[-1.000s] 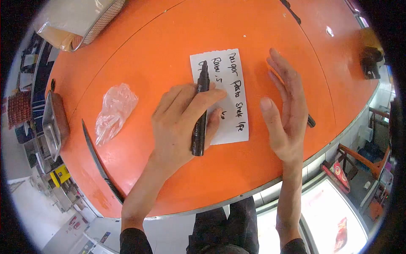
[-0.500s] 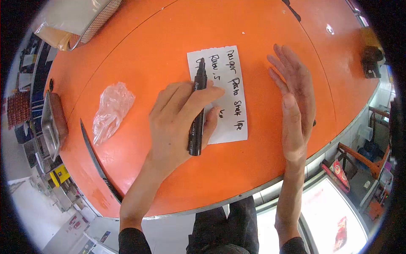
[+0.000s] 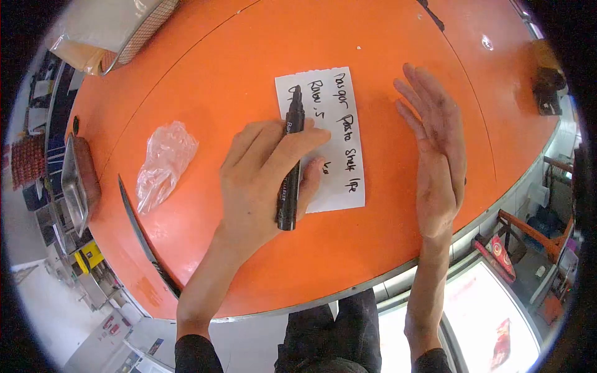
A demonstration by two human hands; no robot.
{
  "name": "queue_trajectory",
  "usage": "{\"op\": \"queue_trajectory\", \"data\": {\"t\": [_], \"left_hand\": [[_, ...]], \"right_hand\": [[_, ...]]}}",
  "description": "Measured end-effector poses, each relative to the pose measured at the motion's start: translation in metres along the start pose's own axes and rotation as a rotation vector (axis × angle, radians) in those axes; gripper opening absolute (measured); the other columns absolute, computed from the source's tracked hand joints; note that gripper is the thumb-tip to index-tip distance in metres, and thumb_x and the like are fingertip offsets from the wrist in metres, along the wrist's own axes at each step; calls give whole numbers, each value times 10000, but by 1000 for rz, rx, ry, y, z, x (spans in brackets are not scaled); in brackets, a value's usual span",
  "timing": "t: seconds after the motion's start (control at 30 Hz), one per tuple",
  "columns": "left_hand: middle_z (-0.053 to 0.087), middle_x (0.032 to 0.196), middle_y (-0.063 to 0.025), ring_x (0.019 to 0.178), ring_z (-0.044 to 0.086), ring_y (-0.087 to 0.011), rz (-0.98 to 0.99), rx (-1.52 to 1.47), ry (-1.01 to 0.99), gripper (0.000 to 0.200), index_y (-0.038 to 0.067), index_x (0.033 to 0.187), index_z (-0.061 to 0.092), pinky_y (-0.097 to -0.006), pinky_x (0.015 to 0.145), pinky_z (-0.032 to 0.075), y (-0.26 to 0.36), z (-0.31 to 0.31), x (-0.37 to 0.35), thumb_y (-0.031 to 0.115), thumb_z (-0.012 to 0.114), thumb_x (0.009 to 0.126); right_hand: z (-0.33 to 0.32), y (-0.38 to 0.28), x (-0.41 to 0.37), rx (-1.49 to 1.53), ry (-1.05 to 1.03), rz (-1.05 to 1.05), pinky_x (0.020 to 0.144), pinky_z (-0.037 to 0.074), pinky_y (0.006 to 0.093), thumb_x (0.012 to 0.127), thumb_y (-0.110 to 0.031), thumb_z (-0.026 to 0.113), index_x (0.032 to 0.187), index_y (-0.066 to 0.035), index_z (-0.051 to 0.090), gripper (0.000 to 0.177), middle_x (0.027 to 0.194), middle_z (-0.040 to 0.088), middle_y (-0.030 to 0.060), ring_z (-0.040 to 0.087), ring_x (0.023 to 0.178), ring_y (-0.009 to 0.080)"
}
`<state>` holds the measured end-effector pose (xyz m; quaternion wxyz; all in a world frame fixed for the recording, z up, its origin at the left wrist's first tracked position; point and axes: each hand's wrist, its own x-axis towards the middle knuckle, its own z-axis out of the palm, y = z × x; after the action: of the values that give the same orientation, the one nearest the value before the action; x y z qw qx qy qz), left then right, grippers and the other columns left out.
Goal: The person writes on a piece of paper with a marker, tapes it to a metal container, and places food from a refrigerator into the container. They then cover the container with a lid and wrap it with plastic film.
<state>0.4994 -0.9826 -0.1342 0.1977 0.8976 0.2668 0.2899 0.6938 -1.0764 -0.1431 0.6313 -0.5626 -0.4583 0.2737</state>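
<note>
My left fingers [image 3: 291, 151] grip a black marker [image 3: 288, 204], long axis six-to-twelve o'clock, narrow tip toward twelve, over white paper [image 3: 329, 196]; my right fingers [image 3: 433, 98] are open, empty.

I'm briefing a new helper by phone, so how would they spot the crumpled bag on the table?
On the big orange table, find the left hand holding a black marker. The bag lies between that hand and the metal tray at the far left. It is pale, see-through and crumpled, unlike the slim dark blade beside it.
</note>
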Motion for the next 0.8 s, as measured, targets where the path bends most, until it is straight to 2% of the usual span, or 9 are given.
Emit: {"op": "queue_trajectory", "data": {"t": [0.2,0.27,0.3,0.37,0.47,0.57,0.7,0.77,0.8], "left_hand": [[698,998,-114,797,617,-272,4,-6,6,333,90,991,657,-342,704,485,1,1,0,29,755,678],[698,996,-115,794,615,-272,2,-20,19,341,90,993,656,-345,703,486,1,1,0,25,755,673],[698,996,-115,794,615,-272,2,-20,19,341,90,993,656,-345,703,486,1,0,0,25,755,673],[698,996,-113,793,614,-269,-3,-4,3,349,89,995,656,-342,702,486,1,-1,0,21,756,668],[698,997,-113,785,611,-268,-1,-3,-1,358,88,1001,655,-338,697,486,0,0,0,20,757,665],[699,1004,-111,783,608,-266,13,-10,11,365,88,1002,653,-339,698,488,0,1,0,20,758,659],[694,946,-96,759,597,-263,10,-16,19,343,92,978,660,-336,683,481,3,1,1,13,759,660],[628,836,-99,752,576,-237,-46,-60,-10,306,56,1042,632,-339,675,461,4,-4,0,98,731,756],[628,836,-99,752,576,-237,-36,-49,-48,306,56,1042,632,-339,675,461,2,-8,0,98,731,756]], "right_hand": [[2,-3,0,16,49,29,1107,290,474,816,-159,345,1347,68,422,583,1446,373,270,398,1335,380],[-7,1,0,-53,-48,-25,1103,287,444,756,-78,390,1058,57,636,413,1365,495,243,410,1320,350],[-9,0,0,-53,-48,-24,1103,287,444,756,-78,390,1058,57,636,413,1365,495,243,410,1320,350],[-10,-2,1,-38,-153,-52,1087,294,448,735,-86,401,727,31,632,259,1242,592,257,427,1298,354],[-5,-5,2,-8,-71,-27,1073,309,452,726,-91,407,633,21,563,214,1123,651,242,455,1261,353],[-14,-4,0,-17,-190,-6,1062,319,443,734,-89,404,684,26,606,237,1129,629,243,461,1248,338],[-4,-13,-1,-170,-145,132,1056,333,448,725,-87,478,832,-2,653,223,1176,594,203,459,1239,354],[12,-18,1,-538,-279,-113,1091,298,493,670,-137,579,1006,-47,662,358,1251,571,145,401,1304,360],[14,-16,0,-515,-253,-91,1091,298,493,670,-137,579,1006,-47,662,358,1251,571,145,401,1304,360]]}}
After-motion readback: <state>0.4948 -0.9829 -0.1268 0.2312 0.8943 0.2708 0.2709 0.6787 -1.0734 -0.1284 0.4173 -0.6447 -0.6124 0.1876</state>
